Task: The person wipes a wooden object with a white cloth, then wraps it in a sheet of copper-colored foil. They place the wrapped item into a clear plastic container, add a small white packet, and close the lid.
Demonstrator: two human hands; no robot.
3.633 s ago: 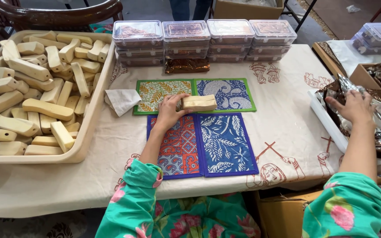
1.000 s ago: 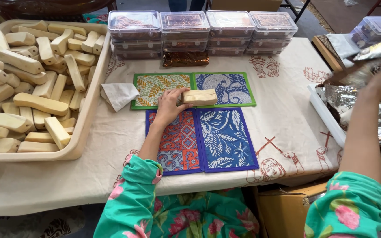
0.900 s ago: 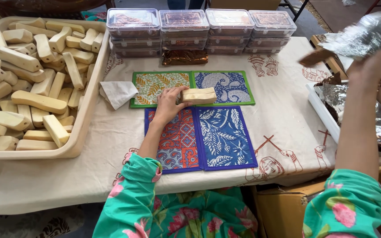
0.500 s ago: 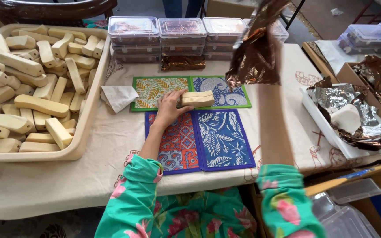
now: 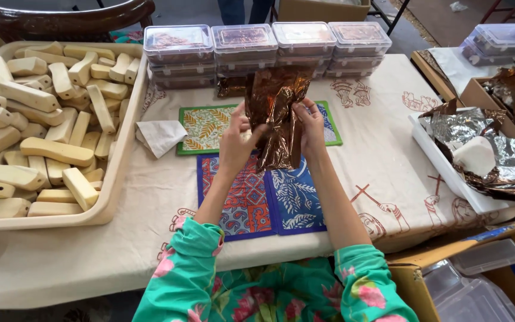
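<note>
I have both hands up over the mats: the left hand [image 5: 238, 138] and right hand [image 5: 310, 124] each pinch a side of a crumpled copper foil sheet [image 5: 278, 113], fingers closed on its edges, holding it spread above the surface [image 5: 382, 143]. From here the sheet looks picked and opened but wrapped around nothing yet; the block it would cover is hidden behind the foil, so I cannot tell where it lies.

Four patterned mats [image 5: 239, 197] sit under my hands, a folded cloth [image 5: 161, 136] beside them. At the left, a big cream tray [image 5: 117, 179] is heaped with bare wooden blocks [image 5: 55, 149], which I judge to be the bulk of the work left. Along the far edge, clear lidded boxes [image 5: 266, 48] stand stacked in a row, coppery contents showing through, with one wrapped piece [image 5: 231, 87] lying just in front. At the right, a white tray [image 5: 448, 173] holds loose silver and copper foil and one pale block [image 5: 475, 156]; more boxes [image 5: 502, 42] lie beyond.
</note>
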